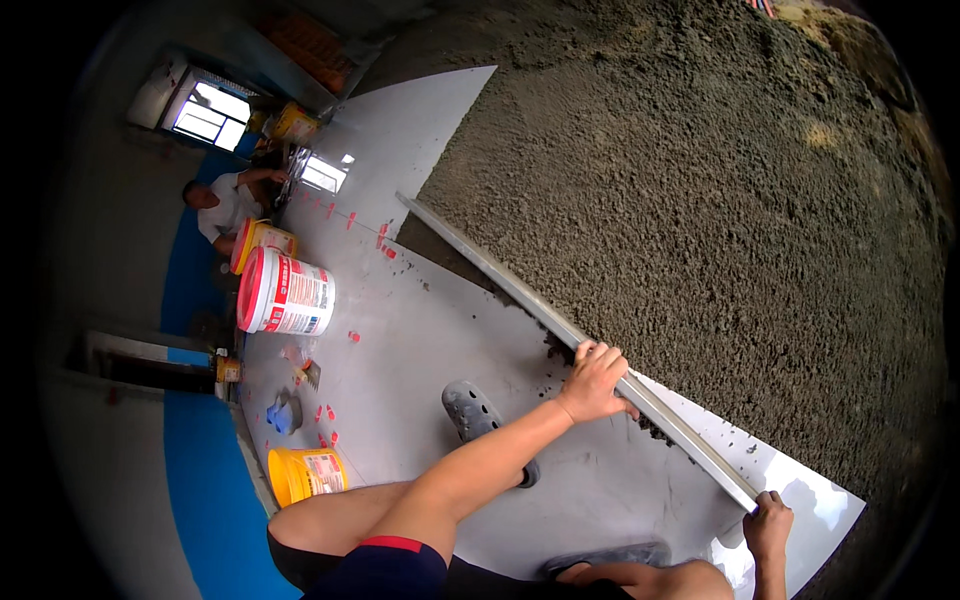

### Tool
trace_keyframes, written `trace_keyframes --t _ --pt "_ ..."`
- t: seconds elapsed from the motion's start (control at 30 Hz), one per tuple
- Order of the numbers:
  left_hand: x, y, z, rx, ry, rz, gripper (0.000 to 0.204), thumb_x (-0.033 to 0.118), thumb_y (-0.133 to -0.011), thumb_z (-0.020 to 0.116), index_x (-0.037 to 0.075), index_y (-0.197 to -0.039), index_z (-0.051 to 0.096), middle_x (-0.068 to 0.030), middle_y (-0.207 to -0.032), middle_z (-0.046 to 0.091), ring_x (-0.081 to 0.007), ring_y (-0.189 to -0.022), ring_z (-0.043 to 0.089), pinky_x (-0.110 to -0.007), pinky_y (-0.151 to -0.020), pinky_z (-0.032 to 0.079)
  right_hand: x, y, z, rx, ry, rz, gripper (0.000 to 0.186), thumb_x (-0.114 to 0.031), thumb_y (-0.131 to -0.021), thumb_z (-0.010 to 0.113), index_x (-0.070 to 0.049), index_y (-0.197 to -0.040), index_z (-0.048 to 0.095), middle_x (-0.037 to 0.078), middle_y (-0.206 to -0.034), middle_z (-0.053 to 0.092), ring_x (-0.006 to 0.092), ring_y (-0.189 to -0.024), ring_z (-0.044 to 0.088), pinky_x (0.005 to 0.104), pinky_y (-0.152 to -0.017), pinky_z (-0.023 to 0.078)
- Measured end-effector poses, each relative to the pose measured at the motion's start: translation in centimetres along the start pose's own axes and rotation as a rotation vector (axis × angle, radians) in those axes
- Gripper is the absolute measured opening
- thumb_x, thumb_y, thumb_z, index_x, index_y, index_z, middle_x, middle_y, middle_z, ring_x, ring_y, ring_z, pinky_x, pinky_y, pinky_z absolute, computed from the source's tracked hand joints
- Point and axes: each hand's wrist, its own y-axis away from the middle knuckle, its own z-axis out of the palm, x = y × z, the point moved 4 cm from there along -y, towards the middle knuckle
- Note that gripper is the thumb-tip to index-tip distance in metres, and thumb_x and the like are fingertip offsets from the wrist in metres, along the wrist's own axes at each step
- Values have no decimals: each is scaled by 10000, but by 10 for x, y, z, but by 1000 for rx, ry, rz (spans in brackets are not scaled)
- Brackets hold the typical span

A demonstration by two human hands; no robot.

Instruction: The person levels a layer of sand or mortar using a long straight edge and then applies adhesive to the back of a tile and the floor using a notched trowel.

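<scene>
A long straight metal bar (480, 260) lies diagonally from near the tile corner at the top to the lower right, along the boundary between damp grey mortar (680, 180) and glossy light tiles (380, 400). My left hand (597, 380) is closed round the bar past its middle, and my right hand (768, 525) grips its near end at the lower right. Dark crumbs of mortar lie along the bar. Just left of my left forearm, my foot in a grey clog (470, 410) rests on the tiles.
Left are a white-red bucket (295, 295), yellow buckets (290, 475), a scraper (308, 372), a blue object (283, 412) and several red tile spacers (388, 250). A person in white (225, 210) crouches by the far-left wall. Mortar fills the right side.
</scene>
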Motion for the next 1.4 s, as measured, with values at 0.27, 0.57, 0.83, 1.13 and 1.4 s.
trace_keyframes --t 0.27,0.57,0.83,1.13,1.4 --pt "68 7 0 55 21 -75 654 657 -615 772 85 -862 574 -57 -914 521 -264 -946 509 -470 -993 312 51 13 -25 112 -70 71 136 20 -606 629 -45 -722 597 155 -751 625 402 -657 612 468 -605 497" --pt "167 72 67 -207 139 -219 531 575 -707 754 105 -888 584 -43 -919 537 -225 -957 523 -440 -974 309 146 111 -20 -120 54 305 175 -49 -525 713 -56 -677 628 175 -702 646 397 -710 641 471 -659 514" --pt "134 7 76 -117 248 31 517 482 -697 787 89 -961 581 -59 -964 548 -240 -1035 518 -455 -1012 307 129 112 -4 78 94 394 141 -67 -560 679 -45 -663 584 194 -655 612 422 -655 620 478 -623 496" --pt "62 -123 39 -39 215 290 551 478 -547 855 83 -810 577 -71 -908 556 -286 -1015 532 -500 -1090 280 33 56 10 222 3 484 195 -81 -630 734 -61 -802 646 164 -707 649 390 -664 648 464 -639 518" --pt "22 -12 -3 -108 180 -42 532 489 -563 867 109 -818 596 -49 -899 591 -289 -1009 549 -513 -1118 263 7 45 12 -78 -116 180 183 -161 -638 764 -84 -768 661 123 -694 660 345 -654 657 443 -636 529"
